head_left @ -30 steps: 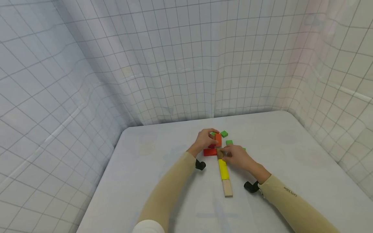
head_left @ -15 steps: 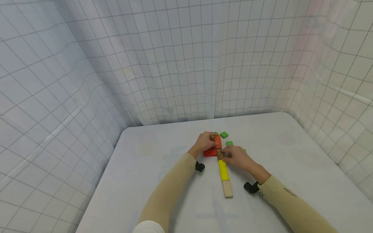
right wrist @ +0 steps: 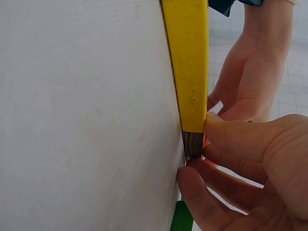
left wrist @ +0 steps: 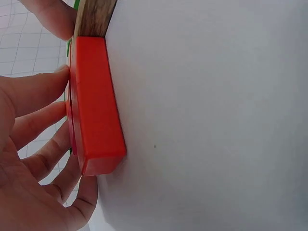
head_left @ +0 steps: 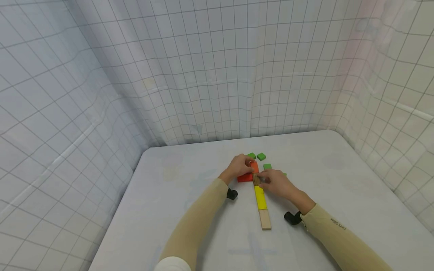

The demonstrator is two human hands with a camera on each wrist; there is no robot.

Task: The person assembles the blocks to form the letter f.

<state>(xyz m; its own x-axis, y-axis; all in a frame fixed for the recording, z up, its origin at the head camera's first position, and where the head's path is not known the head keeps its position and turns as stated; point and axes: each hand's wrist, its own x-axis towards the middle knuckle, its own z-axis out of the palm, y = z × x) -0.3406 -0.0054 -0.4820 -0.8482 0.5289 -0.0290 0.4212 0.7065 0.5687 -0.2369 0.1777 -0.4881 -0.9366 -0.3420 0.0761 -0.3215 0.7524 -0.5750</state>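
My left hand (head_left: 239, 165) pinches an orange-red block (head_left: 254, 166) between thumb and fingers. That block lies flat at the far end of a row, its near end meeting a dark brown wooden block (head_left: 256, 179). My right hand (head_left: 278, 183) pinches the brown block from the right with thumb and fingertips. Nearer in the row come a yellow block (head_left: 260, 198) and a pale wood block (head_left: 265, 219). A red block (head_left: 245, 177) lies crosswise left of the brown one, partly under my left hand; in the left wrist view its long red side (left wrist: 98, 101) fills the middle.
Several small green blocks lie around the far end: one green block (head_left: 251, 155) beside my left fingers, another (head_left: 261, 156) behind, one (head_left: 267, 166) to the right. The white table (head_left: 162, 195) is enclosed by white gridded curtains (head_left: 217, 75).
My left hand has lowered the raised orange-red block flat and drawn it slightly nearer, against the brown block. My right hand has stayed at the brown block.
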